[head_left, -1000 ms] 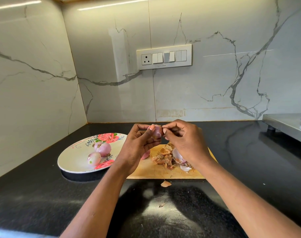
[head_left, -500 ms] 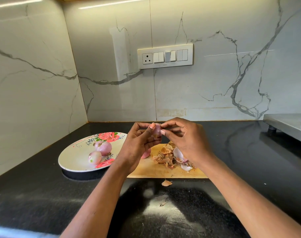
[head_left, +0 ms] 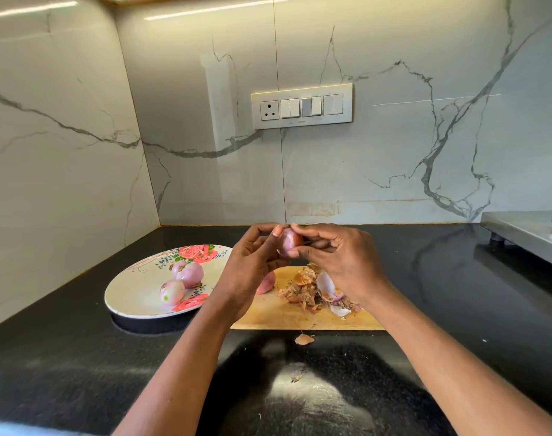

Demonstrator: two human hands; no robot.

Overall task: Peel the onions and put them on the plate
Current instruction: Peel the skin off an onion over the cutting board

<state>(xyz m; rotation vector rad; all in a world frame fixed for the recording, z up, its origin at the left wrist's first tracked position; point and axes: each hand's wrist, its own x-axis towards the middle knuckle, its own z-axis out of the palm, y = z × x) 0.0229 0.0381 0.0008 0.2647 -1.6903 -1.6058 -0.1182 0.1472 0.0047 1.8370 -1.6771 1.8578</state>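
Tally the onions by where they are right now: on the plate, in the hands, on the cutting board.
On the plate: 2 (onions and)
Held by both hands (left hand, right hand): 1
On the cutting board: 1, partly hidden
Total: 4

A glossy black stone countertop [head_left: 79, 357] mirrors the light beneath polished, grey-veined marble wall panels [head_left: 394, 171]. A matt wooden cutting board [head_left: 299, 319] carries dry, papery onion skins [head_left: 303, 287]. Smooth, shiny peeled onions [head_left: 189, 275] sit on a glazed floral plate [head_left: 133, 287]. A brushed metal shelf [head_left: 520, 228] stands at right.
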